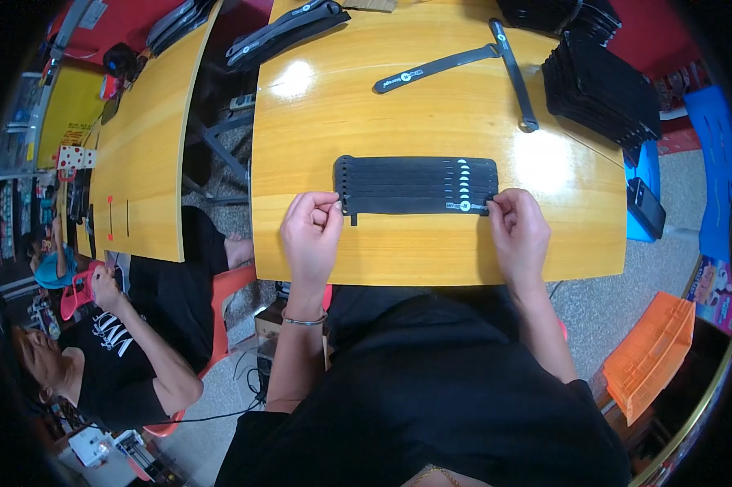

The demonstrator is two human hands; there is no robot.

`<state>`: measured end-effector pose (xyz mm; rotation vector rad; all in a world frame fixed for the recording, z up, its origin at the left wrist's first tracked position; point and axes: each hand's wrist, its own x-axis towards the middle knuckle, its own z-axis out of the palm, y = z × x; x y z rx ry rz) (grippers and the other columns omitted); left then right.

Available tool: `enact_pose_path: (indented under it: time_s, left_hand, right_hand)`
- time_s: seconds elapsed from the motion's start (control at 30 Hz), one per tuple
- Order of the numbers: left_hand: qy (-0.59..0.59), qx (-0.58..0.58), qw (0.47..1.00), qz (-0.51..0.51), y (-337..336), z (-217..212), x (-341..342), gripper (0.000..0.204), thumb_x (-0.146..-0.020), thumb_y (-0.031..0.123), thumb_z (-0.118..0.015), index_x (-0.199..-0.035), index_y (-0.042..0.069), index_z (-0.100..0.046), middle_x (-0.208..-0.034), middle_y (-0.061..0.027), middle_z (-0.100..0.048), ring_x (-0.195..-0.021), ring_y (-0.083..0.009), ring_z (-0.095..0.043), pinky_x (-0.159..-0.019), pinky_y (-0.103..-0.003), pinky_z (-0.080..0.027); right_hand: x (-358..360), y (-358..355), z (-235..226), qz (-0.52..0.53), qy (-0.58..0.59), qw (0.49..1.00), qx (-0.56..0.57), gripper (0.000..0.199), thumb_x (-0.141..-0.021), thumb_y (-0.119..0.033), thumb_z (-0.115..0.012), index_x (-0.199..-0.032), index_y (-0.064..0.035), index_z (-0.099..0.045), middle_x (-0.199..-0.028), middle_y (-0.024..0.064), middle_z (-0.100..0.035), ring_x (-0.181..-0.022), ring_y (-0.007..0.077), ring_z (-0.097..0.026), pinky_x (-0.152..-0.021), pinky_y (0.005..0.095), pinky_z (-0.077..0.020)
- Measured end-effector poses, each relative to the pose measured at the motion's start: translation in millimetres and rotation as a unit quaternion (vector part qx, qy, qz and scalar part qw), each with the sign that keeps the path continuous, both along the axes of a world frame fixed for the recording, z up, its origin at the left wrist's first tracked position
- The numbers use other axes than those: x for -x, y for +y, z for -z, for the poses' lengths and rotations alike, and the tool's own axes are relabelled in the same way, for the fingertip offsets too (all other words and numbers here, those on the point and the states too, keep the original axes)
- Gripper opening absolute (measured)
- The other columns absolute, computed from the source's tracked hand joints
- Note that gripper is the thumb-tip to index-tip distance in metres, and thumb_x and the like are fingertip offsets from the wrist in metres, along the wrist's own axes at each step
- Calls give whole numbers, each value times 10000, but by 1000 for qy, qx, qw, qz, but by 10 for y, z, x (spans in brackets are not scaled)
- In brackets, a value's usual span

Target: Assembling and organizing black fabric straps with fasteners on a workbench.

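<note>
Carries, on a glossy yellow wood-grain tabletop (317,122), a flat row of overlapping black straps (398,184). Bears, farther back, two slim dark-grey straps (444,65) meeting at an angle, a grey-black strap bundle (285,34), a black strap stack (600,93).

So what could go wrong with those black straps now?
The nearest strap has the left hand and right hand pinching its ends, so a tug might pull the neat row of straps crooked. And the black stack, near the right side of the table, could perhaps topple if an elbow bumps it.
</note>
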<state>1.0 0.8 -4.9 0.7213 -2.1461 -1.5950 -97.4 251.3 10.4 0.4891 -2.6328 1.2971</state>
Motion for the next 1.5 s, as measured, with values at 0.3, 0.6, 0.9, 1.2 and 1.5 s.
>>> enact_pose_path:
  time_s: [0.3, 0.6, 0.9, 1.2, 1.5]
  left_hand:
    - [3, 76, 997, -20, 97, -145, -30, 114, -782, -81, -627, -880, -26, -607, -820, -41, -553, -540, -51, -491, -473, -193, -406]
    - [-47, 412, 865, 283, 559, -358, 32, 716, -789, 351, -658, -1376, 42, -389, -1476, -160, -291, -1375, -348, -233, -1106, -496, -184]
    - [-102, 437, 827, 339, 595, -327, 22, 846, -774, 499, -622, -1418, 46, -313, -1500, -143, -244, -1386, -329, -216, -1105, -544, -122]
    - [-109, 432, 833, 328, 548, -349, 41, 852, -767, 527, -626, -1420, 72, -322, -1487, -168, -258, -1382, -330, -225, -1098, -551, -133]
    - [-78, 454, 826, 326, 427, -519, 234, 593, -795, 450, -642, -1256, 93, -534, -1350, -204, -437, -1274, -359, -388, -1069, -503, -242]
  right_hand:
    - [1, 27, -5, -3, 3, 1000, 25, 170, -747, 58, -672, -856, -18, -567, -798, 80, -557, -549, 136, -497, -488, 267, -413]
    - [-11, 45, -72, -84, 136, 987, -16, 241, -721, 103, -613, -912, -42, -639, -895, 84, -618, -764, 222, -595, -607, 297, -480]
    - [-33, -13, -34, -181, 143, 970, -77, 279, -699, -44, -703, -976, -46, -664, -999, 59, -650, -898, 240, -597, -807, 367, -463]
    - [-31, -61, -101, -217, 162, 954, -126, 299, -704, -77, -704, -1001, -61, -668, -1048, 49, -641, -937, 233, -590, -816, 365, -455]
    - [198, 60, -225, -256, 56, 960, -94, 223, -733, -68, -680, -955, -68, -666, -1065, 78, -636, -954, 255, -601, -824, 372, -466]
